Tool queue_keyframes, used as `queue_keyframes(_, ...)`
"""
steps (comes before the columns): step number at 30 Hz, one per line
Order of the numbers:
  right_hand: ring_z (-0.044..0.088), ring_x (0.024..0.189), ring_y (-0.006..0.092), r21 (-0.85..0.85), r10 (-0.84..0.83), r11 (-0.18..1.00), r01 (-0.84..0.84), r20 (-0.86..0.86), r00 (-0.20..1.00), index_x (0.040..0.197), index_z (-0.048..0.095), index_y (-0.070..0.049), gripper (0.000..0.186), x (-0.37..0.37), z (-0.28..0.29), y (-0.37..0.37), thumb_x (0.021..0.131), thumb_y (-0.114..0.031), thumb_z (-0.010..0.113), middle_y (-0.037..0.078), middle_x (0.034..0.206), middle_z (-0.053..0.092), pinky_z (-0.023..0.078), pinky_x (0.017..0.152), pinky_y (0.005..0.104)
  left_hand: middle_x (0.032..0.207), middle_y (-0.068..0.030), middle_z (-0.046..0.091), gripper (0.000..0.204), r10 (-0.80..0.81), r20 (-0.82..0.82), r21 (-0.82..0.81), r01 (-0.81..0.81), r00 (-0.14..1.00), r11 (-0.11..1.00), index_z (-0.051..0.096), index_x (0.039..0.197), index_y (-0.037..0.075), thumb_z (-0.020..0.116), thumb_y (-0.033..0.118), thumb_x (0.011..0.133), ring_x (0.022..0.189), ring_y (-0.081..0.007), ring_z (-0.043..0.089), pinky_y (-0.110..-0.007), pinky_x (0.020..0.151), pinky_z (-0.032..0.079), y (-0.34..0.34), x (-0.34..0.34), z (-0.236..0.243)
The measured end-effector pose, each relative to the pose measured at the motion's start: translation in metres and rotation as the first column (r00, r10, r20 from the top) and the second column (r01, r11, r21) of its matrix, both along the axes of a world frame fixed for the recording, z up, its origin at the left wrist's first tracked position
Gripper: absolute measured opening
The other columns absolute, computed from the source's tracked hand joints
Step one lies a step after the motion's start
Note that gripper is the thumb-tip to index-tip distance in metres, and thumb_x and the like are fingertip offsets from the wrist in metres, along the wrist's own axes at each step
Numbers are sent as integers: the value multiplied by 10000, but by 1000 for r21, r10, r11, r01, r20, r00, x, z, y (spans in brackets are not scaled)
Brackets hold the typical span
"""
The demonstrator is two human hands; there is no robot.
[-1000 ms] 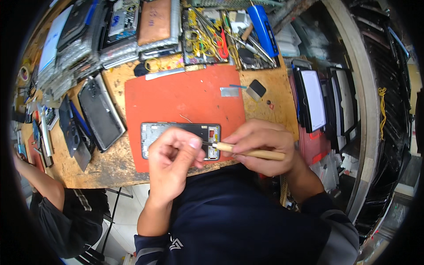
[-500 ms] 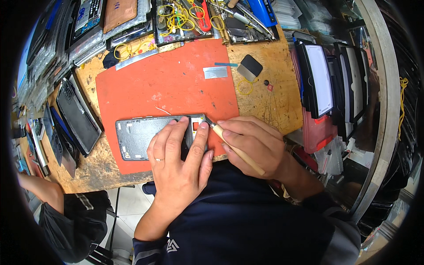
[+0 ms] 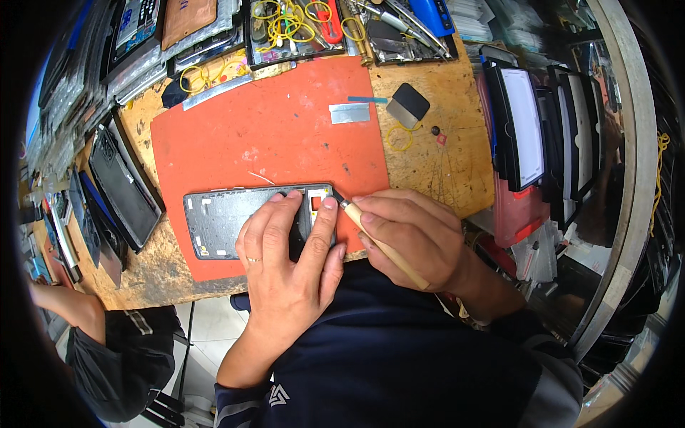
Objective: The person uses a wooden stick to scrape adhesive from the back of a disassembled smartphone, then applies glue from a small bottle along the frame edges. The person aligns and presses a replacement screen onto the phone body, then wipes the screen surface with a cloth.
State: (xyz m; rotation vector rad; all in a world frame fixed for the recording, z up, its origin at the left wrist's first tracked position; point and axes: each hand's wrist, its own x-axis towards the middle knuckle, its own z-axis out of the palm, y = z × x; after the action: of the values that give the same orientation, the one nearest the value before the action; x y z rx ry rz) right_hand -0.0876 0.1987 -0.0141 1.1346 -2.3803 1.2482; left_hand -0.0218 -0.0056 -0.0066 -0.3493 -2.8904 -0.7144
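Observation:
A dark phone frame (image 3: 214, 221) lies on an orange mat (image 3: 264, 128). My left hand (image 3: 285, 264) rests on its right part, fingertips beside a small square cutout (image 3: 316, 205); the fingers are apart. My right hand (image 3: 410, 242) is closed on a pen-like tool with a pale wooden handle (image 3: 394, 258), whose short metal tip (image 3: 341, 200) is at the frame's upper right corner. Whether the tip touches it I cannot tell. A thin white strip (image 3: 262, 177) lies just behind the frame.
Trays of tools and yellow loops (image 3: 296, 28) stand at the back, stacked panels (image 3: 61, 100) and phone housings (image 3: 128, 192) at left. Boxes (image 3: 526, 125) and a metal rail (image 3: 631, 143) are at right. Another person's arm (image 3: 78, 307) shows at lower left.
My left hand has turned from beside the tool tip down onto the phone frame. My right hand has angled the tool to the frame's corner. The view has shifted.

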Motion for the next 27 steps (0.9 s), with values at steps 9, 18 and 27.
queue_keyframes(9, 711, 872, 339, -16, 102, 995, -102, 63, 993, 1091, 666, 54, 322, -17, 6, 3, 802, 11, 801, 194, 1043, 712, 525, 722, 412, 1367, -189, 554, 530, -21, 14, 40, 21, 1000, 999, 716, 1368, 122, 796, 261, 864, 1283, -376, 524, -506, 1080, 412, -4, 3, 0)
queue_keyframes(18, 723, 821, 314, -58, 185, 982, -179, 107, 977, 1065, 679, 23, 309, -33, 10, -20, 784, 50, 805, 186, 1020, 753, 508, 721, 400, 1607, -169, 454, 754, -134, 209, -137, 164, 969, 977, 550, 1547, 176, 783, 411, 870, 1527, -354, 380, -548, 1239, 302, -16, 21, 8)
queue_keyframes(27, 694, 874, 336, 21, 237, 970, -241, 117, 965, 1127, 678, 42, 342, -37, 19, -24, 811, -13, 798, 185, 1076, 712, 516, 756, 424, 1650, -129, 435, 740, -129, 183, -231, 170, 975, 958, 530, 1556, 210, 770, 375, 876, 1559, -299, 366, -525, 1278, 250, -18, 28, 2)
